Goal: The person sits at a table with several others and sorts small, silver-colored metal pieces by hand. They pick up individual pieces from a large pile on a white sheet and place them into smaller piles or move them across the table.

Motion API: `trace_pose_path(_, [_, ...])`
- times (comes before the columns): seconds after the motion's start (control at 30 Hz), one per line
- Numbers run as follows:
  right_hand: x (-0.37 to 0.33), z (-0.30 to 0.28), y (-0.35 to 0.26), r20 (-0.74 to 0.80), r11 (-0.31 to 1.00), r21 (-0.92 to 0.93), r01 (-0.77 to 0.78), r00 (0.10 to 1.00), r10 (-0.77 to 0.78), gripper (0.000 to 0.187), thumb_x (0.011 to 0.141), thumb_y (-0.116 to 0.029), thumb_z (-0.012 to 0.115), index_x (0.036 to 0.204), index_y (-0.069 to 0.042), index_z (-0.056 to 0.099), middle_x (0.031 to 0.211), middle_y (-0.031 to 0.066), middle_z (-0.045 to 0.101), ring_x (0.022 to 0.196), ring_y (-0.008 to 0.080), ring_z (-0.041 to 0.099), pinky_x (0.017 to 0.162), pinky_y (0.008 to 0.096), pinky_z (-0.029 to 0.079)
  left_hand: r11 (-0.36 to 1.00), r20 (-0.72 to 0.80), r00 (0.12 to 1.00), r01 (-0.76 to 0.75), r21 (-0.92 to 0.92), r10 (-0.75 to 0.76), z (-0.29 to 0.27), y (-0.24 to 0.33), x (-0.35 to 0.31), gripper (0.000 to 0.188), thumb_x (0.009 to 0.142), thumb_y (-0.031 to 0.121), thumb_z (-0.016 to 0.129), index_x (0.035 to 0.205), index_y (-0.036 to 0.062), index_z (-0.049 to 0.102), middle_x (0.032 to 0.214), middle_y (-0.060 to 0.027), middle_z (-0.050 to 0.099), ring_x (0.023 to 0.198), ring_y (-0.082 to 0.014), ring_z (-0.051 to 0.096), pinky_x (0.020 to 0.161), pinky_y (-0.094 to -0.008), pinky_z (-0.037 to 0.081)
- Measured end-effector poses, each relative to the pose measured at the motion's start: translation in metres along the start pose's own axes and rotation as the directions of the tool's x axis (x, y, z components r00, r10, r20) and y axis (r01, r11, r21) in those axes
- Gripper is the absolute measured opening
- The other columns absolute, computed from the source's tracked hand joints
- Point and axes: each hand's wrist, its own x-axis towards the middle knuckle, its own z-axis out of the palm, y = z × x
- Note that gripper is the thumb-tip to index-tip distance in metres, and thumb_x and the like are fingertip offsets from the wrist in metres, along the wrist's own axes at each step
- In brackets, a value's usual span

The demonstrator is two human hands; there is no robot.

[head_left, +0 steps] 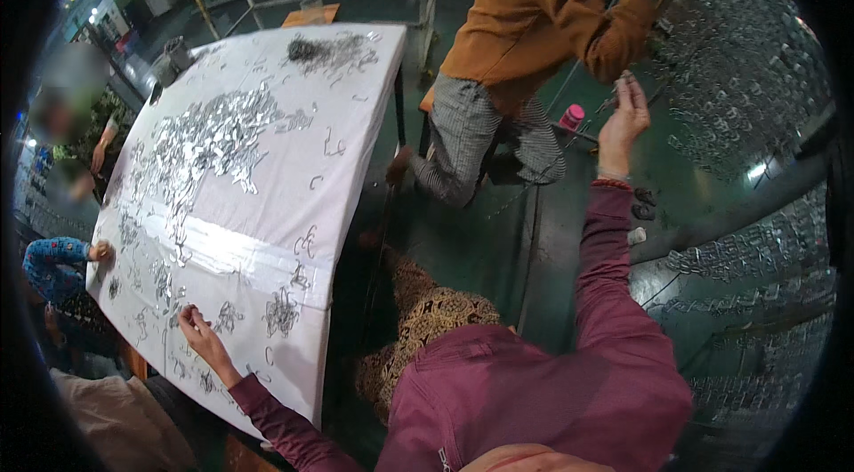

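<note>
This looks like a workshop or small factory floor. A large white-covered worktop point(258, 232) at left centre carries a heap of flat silvery metal pieces point(213, 143) and clusters of wire hooks point(282, 312). Dense rows of hanging metal parts point(738, 80) fill the right side; 1 person in orange point(525, 18) works beside them, above a green floor point(454, 241).

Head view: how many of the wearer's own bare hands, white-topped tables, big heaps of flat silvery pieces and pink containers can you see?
Bare hands (left hand, right hand): 2
White-topped table: 1
Big heap of flat silvery pieces: 1
Pink container: 1
Total: 5
</note>
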Motion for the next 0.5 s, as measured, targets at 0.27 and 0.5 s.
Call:
trace_pose_path(0.27, [-0.011, -0.001, -0.01, -0.059, 0.999, 0.049, -0.014, 0.998, 0.017, 0.023, 0.083, -0.002, 0.065, 0.106, 0.003, 0.065, 0.102, 0.0074, 0.066, 0.09, 0.0128, 0.061, 0.081, 0.0249, 0.05, 0.813, 0.286, 0.957, 0.201, -0.547, -0.044, 0.073, 0.063, -0.075, 0.014, 0.095, 0.011, 0.05, 0.103, -0.0001, 0.054, 0.088, -0.0041, 0.053, 0.075, -0.0099, 0.051, 0.064, -0.0257, 0.051])
trace_pose_path(0.5, [-0.009, -0.002, -0.021, -0.078, 1.0, 0.018, -0.015, 0.997, 0.017, 0.022, 0.085, 0.0, 0.063, 0.106, 0.004, 0.064, 0.105, 0.0099, 0.065, 0.094, 0.0158, 0.062, 0.083, 0.0266, 0.051, 0.656, 0.399, 0.903, 0.398, -0.642, -0.158, 0.093, 0.072, -0.128, 0.012, 0.092, 0.007, 0.054, 0.101, -0.0014, 0.055, 0.087, -0.0058, 0.056, 0.075, -0.0124, 0.056, 0.065, -0.027, 0.054])
